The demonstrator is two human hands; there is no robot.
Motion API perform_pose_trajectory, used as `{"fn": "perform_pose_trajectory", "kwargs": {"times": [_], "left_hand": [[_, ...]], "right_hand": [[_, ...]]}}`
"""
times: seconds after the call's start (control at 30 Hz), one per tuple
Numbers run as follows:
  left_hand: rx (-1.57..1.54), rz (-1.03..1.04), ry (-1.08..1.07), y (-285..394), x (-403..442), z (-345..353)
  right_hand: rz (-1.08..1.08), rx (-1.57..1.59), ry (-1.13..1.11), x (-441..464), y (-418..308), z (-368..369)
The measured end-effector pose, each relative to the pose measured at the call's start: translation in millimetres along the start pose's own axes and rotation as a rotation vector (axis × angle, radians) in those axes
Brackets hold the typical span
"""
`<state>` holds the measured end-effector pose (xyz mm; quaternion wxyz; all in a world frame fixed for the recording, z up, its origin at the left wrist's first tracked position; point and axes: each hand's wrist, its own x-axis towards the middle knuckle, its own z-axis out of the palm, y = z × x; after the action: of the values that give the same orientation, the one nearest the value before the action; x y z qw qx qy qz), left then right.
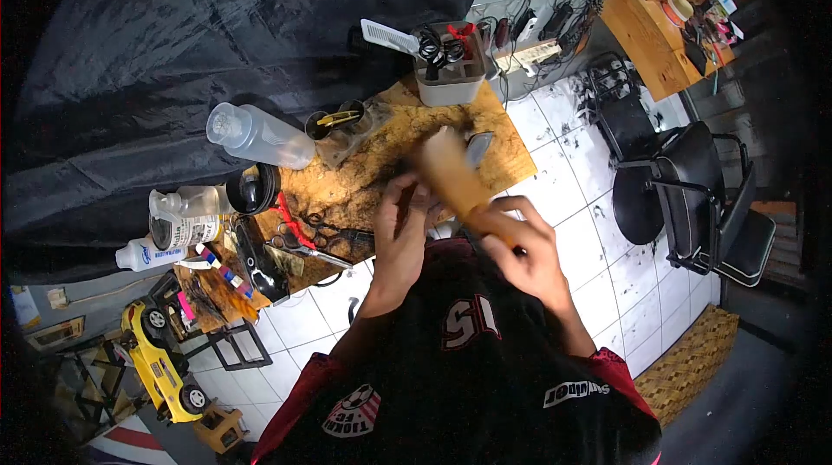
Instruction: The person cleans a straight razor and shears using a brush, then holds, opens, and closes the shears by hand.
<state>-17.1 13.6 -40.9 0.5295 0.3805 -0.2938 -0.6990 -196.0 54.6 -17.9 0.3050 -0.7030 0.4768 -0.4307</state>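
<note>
My right hand (524,248) is closed around the light wooden handle of a brush (451,175). The brush's pale far end is smeared by motion over the table. Close by on the left, my left hand (400,235) has its fingers bent around a small dark reddish-brown thing (405,205), mostly hidden by the fingers. Beneath both hands is a wooden table (381,140) strewn with dark hair clippings. A small grey object (478,149) lies just past the brush, its kind unclear.
A grey bin (451,88) holds scissors and a white comb (388,35). To the left are a spray bottle (260,136), a black bowl (253,189), scissors (312,248) and a black clipper (258,261). A black chair (693,179) stands right, on white tiles.
</note>
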Motion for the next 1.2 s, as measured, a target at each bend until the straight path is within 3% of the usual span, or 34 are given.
{"fn": "perform_pose_trajectory", "kwargs": {"times": [0.07,0.2,0.33,0.43,0.47,0.5,0.53,0.6,0.67,0.73,0.97,1.07,1.13,1.17,1.2], "left_hand": [[-0.005,0.024,0.037,-0.9,0.1,1.9],[0.148,0.037,0.012,8.4,-0.5,-2.1],[0.047,-0.055,0.111,7.5,-4.7,-2.4],[-0.212,-0.171,0.267,2.4,-2.2,-9.9],[-0.407,-0.246,0.065,-10.7,1.4,-30.9],[-0.598,-0.321,-0.142,-10.5,4.2,-33.5],[-0.596,-0.326,-0.144,-11.9,3.7,-31.7],[-0.669,-0.443,-0.195,-10.8,2.0,-22.5],[-0.715,-0.462,-0.309,-15.0,6.4,-23.9],[-0.682,-0.52,-0.053,-3.5,1.5,-1.5],[-0.46,-0.416,-0.171,-17.9,-3.9,-13.0],[-0.524,-0.421,0.005,-12.0,-7.3,-11.9],[-0.678,-0.396,-0.221,-3.8,-7.3,-11.4],[-0.55,-0.425,-0.078,1.4,-11.6,-6.0],[-0.554,-0.423,-0.075,0.4,-12.9,-5.7]], "right_hand": [[0.09,0.05,-0.093,0.7,-5.9,1.1],[0.084,-0.193,0.116,3.0,20.4,-3.9],[0.289,-0.2,0.364,15.8,12.0,-16.3],[0.252,-0.077,0.333,-2.0,27.9,-8.9],[0.226,0.036,0.309,-10.1,30.8,-5.0],[0.197,0.122,0.144,-14.5,26.4,-2.9],[0.028,0.071,0.005,-6.9,18.0,-6.7],[0.018,-0.116,-0.172,-7.7,15.2,-0.6],[-0.044,-0.111,-0.106,-3.7,18.8,1.5],[-0.083,-0.159,-0.088,-2.3,22.5,-2.2],[-0.107,-0.223,-0.155,0.5,17.2,-7.0],[-0.13,-0.222,-0.032,1.6,23.9,-8.7],[-0.052,-0.245,-0.015,-1.7,30.6,-15.1],[-0.079,-0.2,-0.022,-2.5,34.6,-15.9],[-0.08,-0.2,-0.026,-4.1,36.2,-16.1]]}}
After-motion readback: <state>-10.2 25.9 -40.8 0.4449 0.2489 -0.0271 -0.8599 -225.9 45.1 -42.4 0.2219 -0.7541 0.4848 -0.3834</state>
